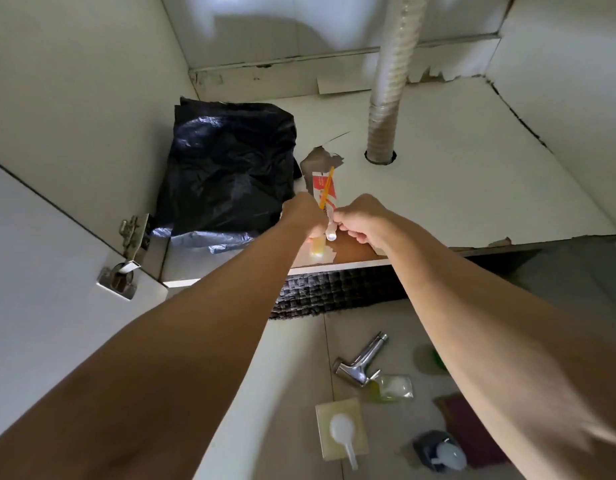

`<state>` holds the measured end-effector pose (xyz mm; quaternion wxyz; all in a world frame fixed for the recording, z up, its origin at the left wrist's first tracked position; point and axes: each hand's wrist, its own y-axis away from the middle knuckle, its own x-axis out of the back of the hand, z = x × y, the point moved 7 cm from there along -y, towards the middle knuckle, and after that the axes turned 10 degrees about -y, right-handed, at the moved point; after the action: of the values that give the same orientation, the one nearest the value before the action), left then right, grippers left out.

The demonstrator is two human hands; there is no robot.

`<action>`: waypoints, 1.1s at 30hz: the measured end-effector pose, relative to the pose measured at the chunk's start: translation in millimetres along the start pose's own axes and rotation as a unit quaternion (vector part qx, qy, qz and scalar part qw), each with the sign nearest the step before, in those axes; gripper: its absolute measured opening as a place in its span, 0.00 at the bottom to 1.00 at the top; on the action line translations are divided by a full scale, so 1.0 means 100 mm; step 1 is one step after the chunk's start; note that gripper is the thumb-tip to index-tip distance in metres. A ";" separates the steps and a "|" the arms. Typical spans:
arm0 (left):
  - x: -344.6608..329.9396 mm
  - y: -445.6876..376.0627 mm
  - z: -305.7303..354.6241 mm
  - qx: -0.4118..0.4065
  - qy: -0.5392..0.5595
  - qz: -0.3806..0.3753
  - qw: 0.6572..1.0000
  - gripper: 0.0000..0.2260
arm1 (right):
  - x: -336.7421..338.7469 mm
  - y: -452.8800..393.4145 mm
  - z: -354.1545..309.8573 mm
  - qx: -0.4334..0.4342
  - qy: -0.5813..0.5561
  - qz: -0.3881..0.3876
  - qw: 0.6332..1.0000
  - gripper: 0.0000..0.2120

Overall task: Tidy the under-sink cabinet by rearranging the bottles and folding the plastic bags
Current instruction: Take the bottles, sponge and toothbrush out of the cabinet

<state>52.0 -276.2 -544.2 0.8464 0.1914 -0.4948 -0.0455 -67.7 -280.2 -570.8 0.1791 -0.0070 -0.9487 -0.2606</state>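
Note:
A folded black plastic bag (226, 171) lies flat on the cabinet floor (455, 174) at the left, against the side wall. Both my hands meet near the cabinet's front edge, right of the bag. My left hand (304, 214) is closed around a white and red tube (323, 192) with a white cap, and an orange stick (326, 187) lies along it. My right hand (363, 220) pinches the tube's cap end. A small yellow bottle (317, 245) shows just below my left hand, partly hidden.
A ribbed drain hose (391, 81) drops through the cabinet floor at the middle. The open door with its hinge (126, 254) stands at the left. On the tiled floor below lie a chrome tap (363, 358), a yellow sachet (391, 388), a sponge with a white spoon (341, 433) and a dark bottle (441, 450).

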 end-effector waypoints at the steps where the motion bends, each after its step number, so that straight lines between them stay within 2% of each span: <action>1: -0.03 0.06 -0.01 0.012 0.040 -0.024 0.999 0.10 | 0.03 0.06 0.05 -0.010 -0.011 -0.007 1.000 0.08; 3: -0.12 0.23 0.02 0.020 0.104 -0.065 0.992 0.08 | 0.11 0.22 0.14 -0.013 -0.015 -0.011 1.000 0.06; 6: -0.27 0.49 0.09 0.010 0.137 -0.097 0.986 0.16 | 0.35 0.65 0.29 0.016 0.009 0.019 1.000 0.07; 8: -0.37 0.80 0.17 0.004 0.143 -0.110 0.984 0.13 | 0.55 1.00 0.45 0.026 0.014 0.030 0.999 0.10; 11: -0.56 1.28 0.24 0.003 0.147 -0.119 0.982 0.15 | 0.83 1.55 0.73 0.026 0.028 0.037 0.999 0.16; 13: -0.76 1.62 0.25 0.014 0.138 -0.128 0.982 0.11 | 0.97 1.87 0.94 0.021 0.041 0.036 0.998 0.16; 16: -1.14 2.05 0.24 0.017 0.074 -0.146 0.986 0.03 | 1.11 2.22 1.27 -0.002 0.092 0.010 0.996 0.17; 18: -1.27 2.14 0.24 -0.008 -0.036 -0.119 0.992 0.09 | 1.14 2.30 1.49 -0.018 0.136 -0.003 0.991 0.16; 20: -1.31 2.13 0.27 -0.034 -0.129 -0.080 0.988 0.14 | 1.17 2.29 1.68 -0.032 0.173 -0.003 0.984 0.10; 21: -1.30 2.10 0.28 -0.041 -0.148 -0.073 0.986 0.13 | 1.15 2.26 1.76 -0.037 0.179 -0.002 0.983 0.07; 24: -1.21 1.87 0.26 -0.036 -0.164 -0.055 0.984 0.02 | 1.04 2.08 1.93 -0.023 0.191 0.016 0.981 0.05; 26: -1.25 1.63 0.18 -0.039 -0.188 -0.062 0.979 0.07 | 0.95 1.91 1.98 -0.007 0.214 0.031 0.976 0.07; 30: -1.51 1.30 -0.03 -0.059 -0.246 -0.105 0.962 0.03 | 0.68 1.52 2.13 -0.031 0.253 0.027 0.967 0.12; 33: -1.74 1.07 -0.21 -0.070 -0.266 -0.133 0.952 0.10 | 0.53 1.28 2.26 -0.059 0.273 0.016 0.960 0.13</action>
<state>-30.2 -125.0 -657.0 0.6814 0.1766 -0.6681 -0.2411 -179.1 -61.9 -670.3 0.4346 0.0388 -0.8464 -0.3053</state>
